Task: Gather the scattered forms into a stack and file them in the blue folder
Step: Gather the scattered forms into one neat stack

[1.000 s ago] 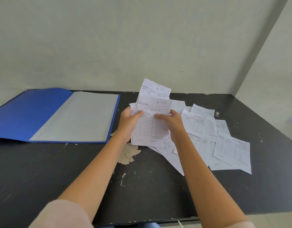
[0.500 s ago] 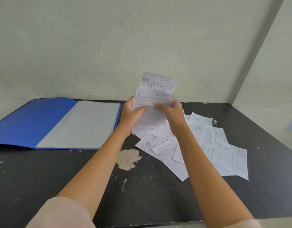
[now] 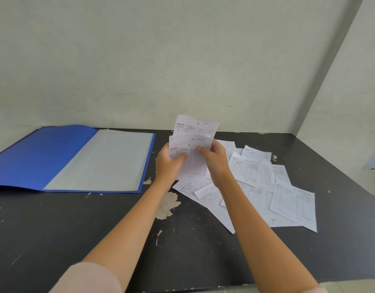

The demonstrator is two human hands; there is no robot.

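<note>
I hold a small bunch of white printed forms (image 3: pixel 194 144) upright above the table, fanned unevenly. My left hand (image 3: pixel 168 162) grips its left edge and my right hand (image 3: pixel 216 160) grips its right edge. Several more forms (image 3: pixel 266 187) lie scattered and overlapping on the black table to the right of my hands, some partly hidden under my right forearm. The blue folder (image 3: pixel 45 157) lies open flat at the left, its grey inner page (image 3: pixel 102 159) facing up.
The black table (image 3: pixel 76 229) has chipped patches, the largest a pale one (image 3: pixel 167 205) below my left wrist. A pale wall runs behind the table and another wall closes the right side. The table's front edge is near my elbows.
The held bunch has lifted off the scattered pile and stands more upright. Both hands stay on its edges, shifted a little.
</note>
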